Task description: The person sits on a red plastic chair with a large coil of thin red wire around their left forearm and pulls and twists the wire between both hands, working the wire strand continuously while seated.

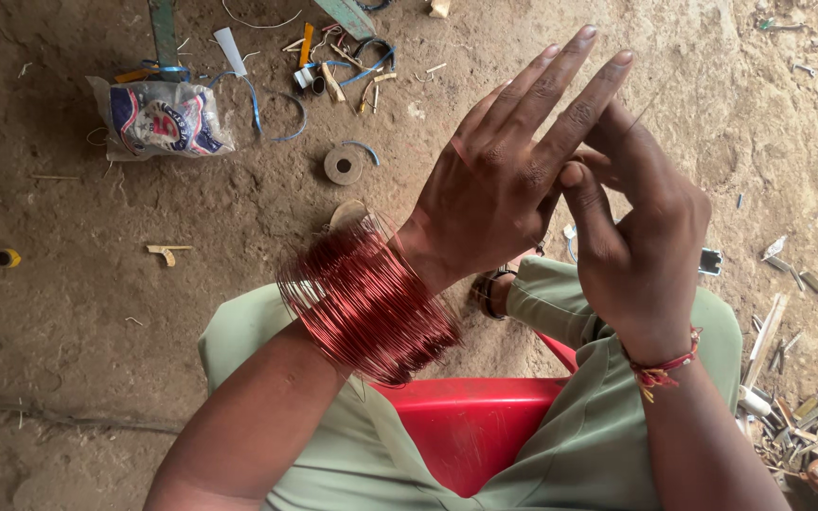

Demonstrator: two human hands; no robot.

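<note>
A thick coil of reddish copper wire [366,298] hangs around my left wrist like a bangle. My left hand [504,161] is raised with its fingers stretched out and apart. My right hand [636,227] presses against the left fingers, its thumb and fingertips pinched together on what looks like a thin strand of the wire; the strand itself is barely visible. A red thread band [665,367] circles my right wrist. I sit on a red plastic seat [471,426], my knees in green trousers.
The dirt floor is littered: a printed plastic bag [163,118] at upper left, a small tape roll [343,164], blue strips and wood scraps [343,66] at top, a yellow roll [5,257] at left, metal scraps and tools [797,416] at lower right.
</note>
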